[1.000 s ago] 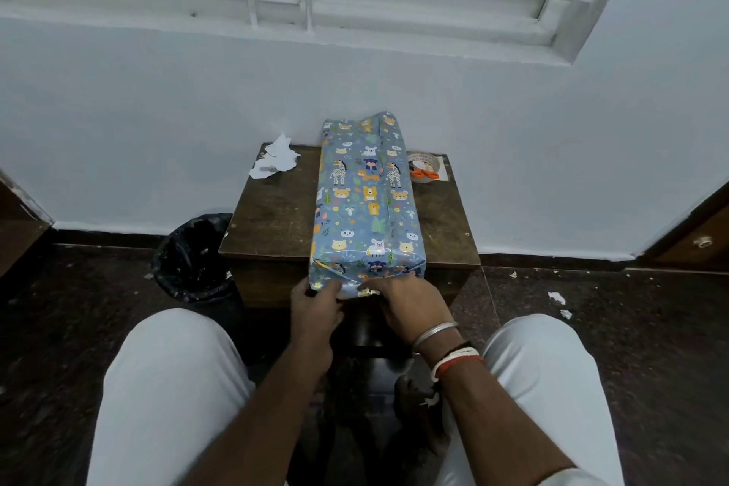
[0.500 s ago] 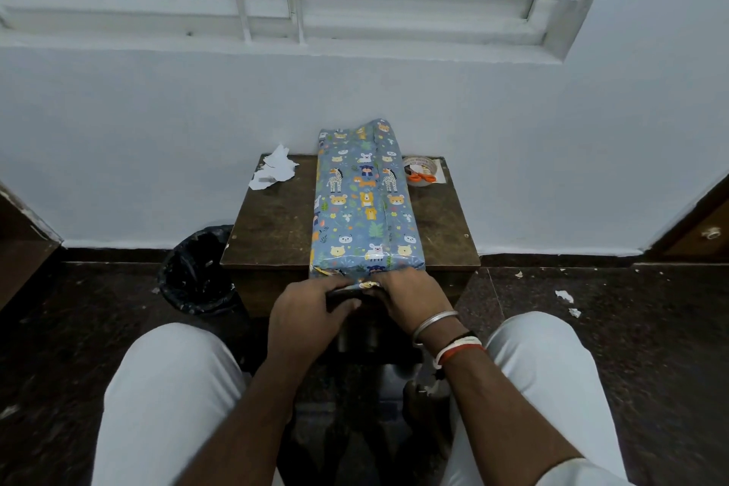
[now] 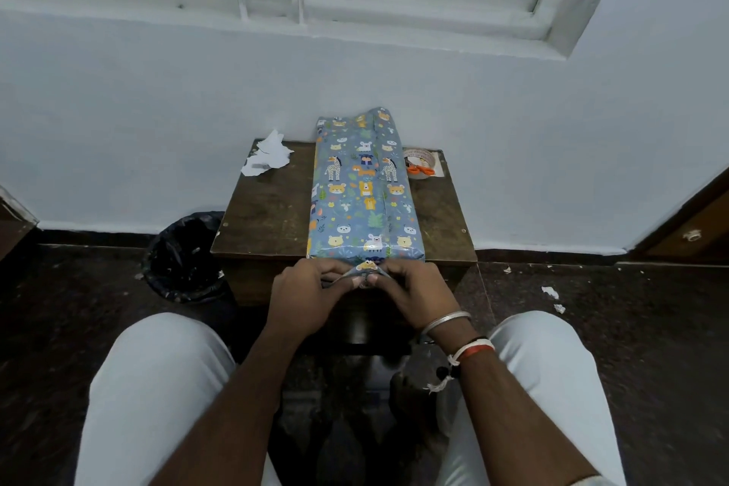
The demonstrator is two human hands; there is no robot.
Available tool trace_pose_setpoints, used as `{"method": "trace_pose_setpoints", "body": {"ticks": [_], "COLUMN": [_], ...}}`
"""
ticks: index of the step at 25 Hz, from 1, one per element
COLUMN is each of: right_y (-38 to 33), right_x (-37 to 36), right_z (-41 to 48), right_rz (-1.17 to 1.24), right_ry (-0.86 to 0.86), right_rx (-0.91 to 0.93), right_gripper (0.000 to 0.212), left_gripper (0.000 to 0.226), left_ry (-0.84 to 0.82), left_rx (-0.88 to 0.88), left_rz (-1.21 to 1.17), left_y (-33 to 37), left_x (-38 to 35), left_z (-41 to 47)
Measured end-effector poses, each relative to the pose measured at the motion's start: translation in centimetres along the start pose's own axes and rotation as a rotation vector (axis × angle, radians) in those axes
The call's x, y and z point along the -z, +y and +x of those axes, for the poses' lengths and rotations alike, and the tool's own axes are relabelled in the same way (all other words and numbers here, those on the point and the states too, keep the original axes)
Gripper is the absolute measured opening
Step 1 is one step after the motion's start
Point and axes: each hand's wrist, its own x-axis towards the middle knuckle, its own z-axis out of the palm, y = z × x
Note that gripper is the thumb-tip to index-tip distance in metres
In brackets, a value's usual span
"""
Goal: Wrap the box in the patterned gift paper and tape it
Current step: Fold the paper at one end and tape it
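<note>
Your left hand and right hand both pinch the near end flap of the gift paper, fingers curled round it. The wrapped box lies lengthwise on the wooden table, its near end at the table's front edge. Draw the flap taut, crease its 2 sides against the box end, then pin it flat with 1 hand. The tape roll sits far right, just beside the box; reach for it with the free hand

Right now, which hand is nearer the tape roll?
Right. The tape roll lies right of the wrapped box, at its far end; the right hand is on that side at the near end, the left hand opposite.
</note>
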Motion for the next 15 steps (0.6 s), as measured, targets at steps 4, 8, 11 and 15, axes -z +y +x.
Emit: {"method": "trace_pose_setpoints", "body": {"ticks": [4, 8, 11, 15], "right_y": [-0.07, -0.54, -0.31, -0.49], "right_x": [0.66, 0.79, 0.86, 0.88], "right_z": [-0.23, -0.28, -0.25, -0.3], "right_rz": [0.069, 0.209, 0.146, 0.169], "right_ry": [-0.033, -0.022, -0.039, 0.007], "right_rx": [-0.002, -0.047, -0.021, -0.034], "right_gripper": [0.013, 0.008, 0.013, 0.013], "left_gripper": [0.016, 0.021, 0.024, 0.024], "left_ry": [-0.023, -0.015, -0.023, -0.066], "left_rx": [0.037, 0.044, 0.06, 0.105], "left_rz": [-0.012, 0.023, -0.008, -0.094], "left_y": [0.48, 0.48, 0.57, 0.31], "left_x": [0.15, 0.19, 0.09, -0.22], "left_z": [-0.04, -0.2, -0.35, -0.4]}}
